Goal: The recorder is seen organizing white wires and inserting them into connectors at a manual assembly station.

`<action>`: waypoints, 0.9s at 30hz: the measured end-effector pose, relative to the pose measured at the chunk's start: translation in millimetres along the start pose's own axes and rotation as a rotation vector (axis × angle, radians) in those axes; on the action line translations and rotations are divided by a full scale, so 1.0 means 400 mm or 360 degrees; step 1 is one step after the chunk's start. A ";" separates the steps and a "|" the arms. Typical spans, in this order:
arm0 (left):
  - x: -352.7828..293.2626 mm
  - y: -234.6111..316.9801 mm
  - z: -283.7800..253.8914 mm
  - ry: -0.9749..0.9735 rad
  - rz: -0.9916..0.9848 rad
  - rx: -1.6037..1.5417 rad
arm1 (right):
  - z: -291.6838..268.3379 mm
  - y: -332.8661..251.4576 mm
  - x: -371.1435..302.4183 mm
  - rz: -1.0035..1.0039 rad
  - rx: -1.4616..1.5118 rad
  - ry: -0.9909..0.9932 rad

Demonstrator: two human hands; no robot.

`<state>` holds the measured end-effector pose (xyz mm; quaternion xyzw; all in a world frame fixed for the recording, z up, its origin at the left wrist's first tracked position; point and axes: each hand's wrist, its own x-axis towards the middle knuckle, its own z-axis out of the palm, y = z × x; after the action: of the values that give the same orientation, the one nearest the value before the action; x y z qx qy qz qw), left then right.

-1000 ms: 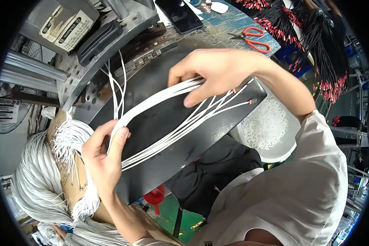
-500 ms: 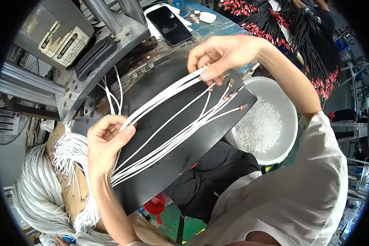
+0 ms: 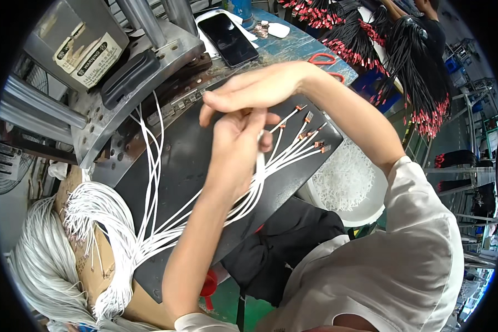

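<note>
My left hand (image 3: 235,146) is closed on a few white cables (image 3: 259,163), which hang in a bend below its fingers. Just above it, my right hand (image 3: 260,88) reaches across with its fingers stretched to the left, overlapping the left fingertips. Its underside is hidden, and I see no cable in it. More white cables (image 3: 185,224) fan out over the black board (image 3: 177,149). Their ends carry small copper-coloured and metal connectors (image 3: 318,145), lying near the board's right corner. A few strands also run up to the metal machine.
A grey machine with a perforated plate (image 3: 108,124) stands at upper left. Bundles of white cable (image 3: 44,260) lie at lower left. A white tub (image 3: 346,177) of clippings sits right. A phone (image 3: 228,39), red-handled scissors (image 3: 323,60) and black cables (image 3: 415,61) are beyond; a person is at upper right.
My left hand has moved right and up to meet my right hand, which shifted left. The held cables, stretched between both hands before, now bend down from my left hand. The scissors have come into view.
</note>
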<state>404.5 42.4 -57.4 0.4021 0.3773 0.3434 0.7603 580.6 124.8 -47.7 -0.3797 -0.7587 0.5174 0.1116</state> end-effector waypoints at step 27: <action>-0.040 -0.027 -0.199 0.0376 0.0205 0.0390 | 0.145 0.030 0.073 -0.0006 0.0804 0.0550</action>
<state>331.5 52.5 -93.4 0.4719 0.4763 0.3879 0.6324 533.5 106.6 -90.1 -0.4210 -0.5766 0.6171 0.3309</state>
